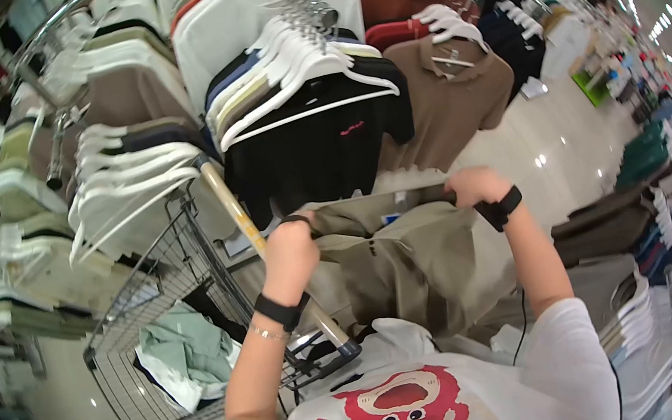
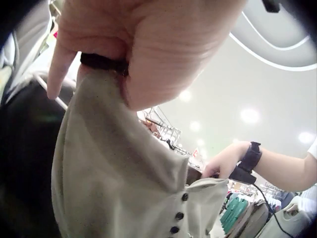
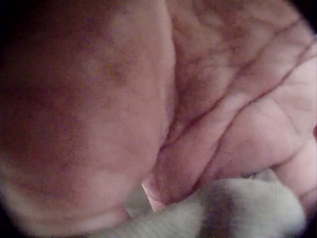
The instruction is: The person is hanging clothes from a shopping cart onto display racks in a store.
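A khaki garment [image 1: 396,262] with a row of dark buttons [image 2: 180,216] hangs in front of my body, its top edge stretched between both hands. My left hand [image 1: 289,256] grips one end of that edge, and a black band [image 2: 101,62] shows at its fingers. The other end is pinched by my right hand [image 1: 479,187], and the right wrist view has its palm [image 3: 237,109] close above the folded cloth [image 3: 247,206]. Inside the garment's opening a small label [image 1: 401,198] is visible. Both wrists wear black straps.
A wire shopping cart [image 1: 144,352] with a pale green garment [image 1: 186,341] in it stands at left, its handle [image 1: 236,212] beside my left forearm. Ahead, racks hold a black shirt [image 1: 309,144] and a brown polo shirt [image 1: 441,99]. More hanging clothes [image 1: 616,220] line the right.
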{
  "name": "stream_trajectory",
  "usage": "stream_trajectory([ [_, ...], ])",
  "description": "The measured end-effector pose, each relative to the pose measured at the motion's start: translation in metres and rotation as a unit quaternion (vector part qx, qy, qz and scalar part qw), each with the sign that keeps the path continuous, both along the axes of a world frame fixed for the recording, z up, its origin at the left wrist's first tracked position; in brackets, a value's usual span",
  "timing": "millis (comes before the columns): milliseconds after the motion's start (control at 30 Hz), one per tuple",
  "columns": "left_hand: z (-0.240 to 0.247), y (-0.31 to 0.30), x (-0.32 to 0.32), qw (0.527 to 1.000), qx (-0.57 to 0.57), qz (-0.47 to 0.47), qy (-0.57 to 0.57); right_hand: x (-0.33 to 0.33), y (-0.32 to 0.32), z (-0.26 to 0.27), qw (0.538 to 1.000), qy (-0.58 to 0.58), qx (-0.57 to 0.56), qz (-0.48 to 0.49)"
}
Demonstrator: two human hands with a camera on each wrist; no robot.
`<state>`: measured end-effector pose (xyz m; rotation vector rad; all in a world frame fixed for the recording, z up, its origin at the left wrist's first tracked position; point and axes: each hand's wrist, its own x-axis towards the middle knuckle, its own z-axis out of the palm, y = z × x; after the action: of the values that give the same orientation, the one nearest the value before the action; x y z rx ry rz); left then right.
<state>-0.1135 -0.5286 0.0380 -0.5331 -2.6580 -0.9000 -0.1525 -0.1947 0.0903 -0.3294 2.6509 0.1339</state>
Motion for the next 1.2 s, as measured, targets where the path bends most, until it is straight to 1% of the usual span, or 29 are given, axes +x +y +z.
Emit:
stream_trajectory([
  [67, 0.006, -0.009, 0.005, 1.0, 0.011, -0.006, 0.005, -0.006, -0.006, 0.02, 0.986, -0.067, -0.147, 0.046],
  [100, 0.008, -0.015, 0.006, 0.999, 0.038, -0.013, 0.018, -0.008, -0.014, 0.035, 0.979, -0.105, -0.168, 0.048],
  [133, 0.011, -0.019, 0.007, 0.997, 0.067, -0.016, 0.032, -0.009, -0.024, 0.052, 0.971, -0.145, -0.188, 0.009],
  [167, 0.016, -0.022, 0.01, 0.997, 0.065, -0.014, 0.03, -0.013, -0.031, 0.066, 0.961, -0.187, -0.203, -0.024],
  [233, 0.022, -0.018, 0.018, 0.991, 0.119, -0.062, -0.025, -0.035, -0.033, 0.077, 0.951, -0.177, -0.249, 0.043],
  [267, 0.019, -0.017, 0.018, 0.987, 0.118, -0.104, -0.015, -0.059, -0.026, 0.065, 0.928, -0.205, -0.31, 0.006],
  [300, 0.022, -0.01, 0.021, 0.983, 0.138, -0.123, -0.005, -0.08, -0.027, 0.058, 0.91, -0.163, -0.379, -0.024],
  [333, 0.028, -0.001, 0.024, 0.983, 0.14, -0.119, -0.013, -0.11, -0.03, 0.046, 0.915, -0.055, -0.401, -0.011],
  [367, 0.032, 0.008, 0.024, 0.983, 0.143, -0.114, -0.02, -0.139, -0.034, 0.031, 0.906, 0.053, -0.419, 0.003],
  [400, 0.032, 0.017, 0.022, 0.983, 0.146, -0.106, -0.016, -0.157, -0.047, 0.016, 0.897, 0.237, -0.363, 0.091],
  [433, 0.028, 0.023, 0.017, 0.985, 0.14, -0.098, 0.01, -0.173, -0.063, 0.004, 0.841, 0.415, -0.297, 0.177],
  [467, 0.034, 0.031, 0.013, 0.984, 0.163, -0.063, -0.025, -0.191, -0.076, -0.01, 0.849, 0.425, -0.273, 0.155],
  [500, 0.041, 0.038, 0.011, 0.98, 0.186, -0.028, -0.061, -0.206, -0.088, -0.023, 0.815, 0.479, -0.293, 0.142],
  [533, 0.042, 0.043, 0.009, 0.982, 0.173, 0.013, -0.08, -0.222, -0.093, -0.035, 0.793, 0.49, -0.34, 0.123],
  [567, 0.047, 0.048, 0.003, 0.984, 0.162, 0.029, -0.073, -0.236, -0.098, -0.045, 0.767, 0.5, -0.389, 0.101],
  [600, 0.054, 0.052, -0.002, 0.991, 0.12, 0.055, -0.029, -0.242, -0.103, -0.047, 0.763, 0.482, -0.426, 0.054],
  [633, 0.059, 0.055, -0.005, 0.994, 0.077, 0.078, 0.012, -0.245, -0.102, -0.047, 0.76, 0.474, -0.44, 0.057],
  [667, 0.058, 0.057, -0.008, 0.992, 0.073, 0.095, 0.033, -0.25, -0.102, -0.048, 0.74, 0.485, -0.46, 0.074],
  [767, 0.064, 0.057, -0.01, 0.982, 0.099, 0.157, 0.029, -0.252, -0.092, -0.042, 0.69, 0.506, -0.505, 0.113],
  [800, 0.069, 0.058, -0.011, 0.975, 0.092, 0.2, 0.032, -0.249, -0.085, -0.036, 0.681, 0.485, -0.542, 0.084],
  [833, 0.069, 0.056, -0.014, 0.969, 0.1, 0.221, 0.052, -0.246, -0.075, -0.029, 0.663, 0.493, -0.555, 0.095],
  [900, 0.074, 0.057, -0.017, 0.954, 0.111, 0.275, 0.05, -0.239, -0.051, -0.02, 0.646, 0.471, -0.595, 0.087],
  [967, 0.083, 0.061, -0.021, 0.952, 0.105, 0.283, 0.048, -0.229, -0.024, -0.026, 0.603, 0.257, -0.755, 0.016],
  [1000, 0.085, 0.062, -0.024, 0.954, 0.1, 0.278, 0.055, -0.212, -0.016, -0.017, 0.558, 0.157, -0.815, 0.001],
  [1033, 0.086, 0.064, -0.027, 0.955, 0.097, 0.273, 0.062, -0.199, -0.003, -0.004, 0.612, 0.119, -0.782, 0.015],
  [1100, 0.09, 0.069, -0.032, 0.962, 0.098, 0.251, 0.045, -0.177, 0.014, 0.017, 0.59, -0.105, -0.799, 0.048],
  [1133, 0.092, 0.071, -0.035, 0.964, 0.104, 0.243, 0.036, -0.174, 0.02, 0.016, 0.564, -0.185, -0.802, 0.059],
  [1167, 0.094, 0.074, -0.036, 0.963, 0.103, 0.245, 0.038, -0.171, 0.021, 0.01, 0.531, -0.178, -0.826, 0.056],
  [1200, 0.095, 0.076, -0.039, 0.966, 0.106, 0.233, 0.029, -0.167, 0.021, 0.012, 0.46, -0.189, -0.867, 0.027],
])
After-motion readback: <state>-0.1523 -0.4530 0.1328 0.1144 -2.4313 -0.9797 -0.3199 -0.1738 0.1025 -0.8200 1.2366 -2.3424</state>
